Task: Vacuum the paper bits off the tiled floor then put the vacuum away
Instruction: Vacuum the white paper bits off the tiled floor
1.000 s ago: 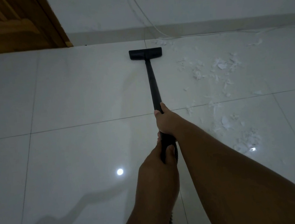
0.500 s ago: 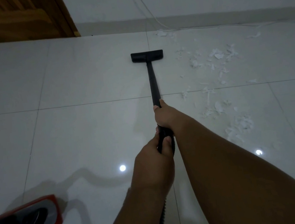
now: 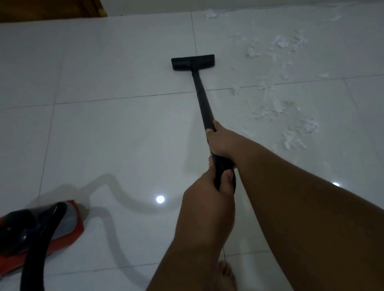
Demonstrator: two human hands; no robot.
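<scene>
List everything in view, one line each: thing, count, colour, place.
Canister vacuum body: one, red and black, lower left.
Ribbed vacuum hose: one, black, curving from the body.
Rigid vacuum wand: one, black, centre.
Flat floor nozzle: one, black, on clean tile.
Torn paper bits: many, white, right of the wand.
Glossy tiled floor: white.
Wooden door: brown, top left.
Left hand: gripping the wand, lower.
Right hand: gripping higher.
Bare foot: bottom.
</scene>
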